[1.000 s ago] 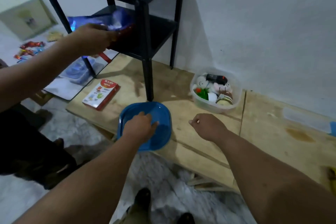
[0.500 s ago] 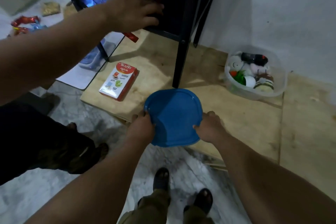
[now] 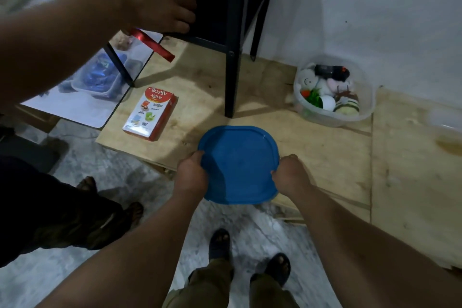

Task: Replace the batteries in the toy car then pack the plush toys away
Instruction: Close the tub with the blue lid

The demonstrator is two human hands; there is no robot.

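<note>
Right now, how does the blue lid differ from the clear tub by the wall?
The blue lid is flat and opaque; the clear tub is deep and see-through. Left hand and right hand grip the lid; the tub sits untouched, uncovered, full of plush toys. Both have rounded corners.

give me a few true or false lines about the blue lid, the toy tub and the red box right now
1. Both hands, left and right, grip the blue lid by its edges. True.
2. The clear tub of plush toys already has the lid on. False: it is open, with the lid apart from it.
3. The red box lies flat on the wooden board. True.
4. The tub sits on the black shelf. False: it stands on the board by the wall.
</note>
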